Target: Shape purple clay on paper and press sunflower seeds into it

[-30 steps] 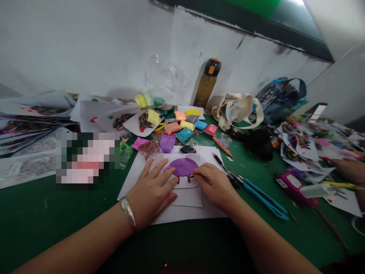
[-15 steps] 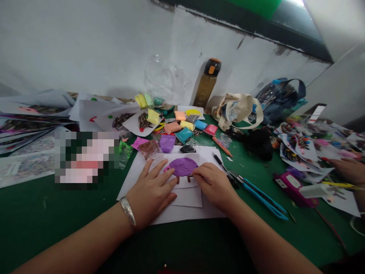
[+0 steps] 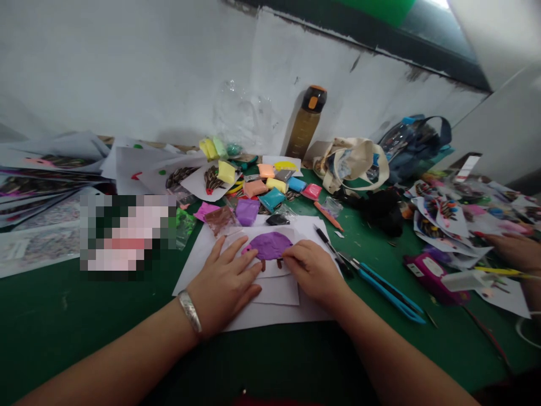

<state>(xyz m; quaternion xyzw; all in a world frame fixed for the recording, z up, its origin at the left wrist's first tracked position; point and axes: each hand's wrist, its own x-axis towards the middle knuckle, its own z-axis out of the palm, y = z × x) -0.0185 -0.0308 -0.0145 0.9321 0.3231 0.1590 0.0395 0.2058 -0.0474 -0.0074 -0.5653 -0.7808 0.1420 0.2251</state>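
My left hand [image 3: 230,276], a silver bracelet at its wrist, lies flat with fingers spread on a white sheet of paper [image 3: 274,290]. Its fingertips reach the left end of a flat purple clay shape [image 3: 271,246], which has a pink tip and two short brown legs below. At the right end of that shape my right hand [image 3: 313,268] is closed in a pinch. Whatever sits between its thumb and finger is too small and hidden to make out. Larger white paper [image 3: 190,276] lies underneath.
Behind the paper are several coloured clay packets [image 3: 273,199]. To the right lie a black pen [image 3: 333,251], blue tweezers [image 3: 389,290] and a magenta device [image 3: 435,279]. A bottle [image 3: 306,121] leans at the wall. Another person's hand [image 3: 513,251] is at far right.
My right hand has shifted very slightly left along the edge of the purple clay shape. My left hand stays flat in the same place.
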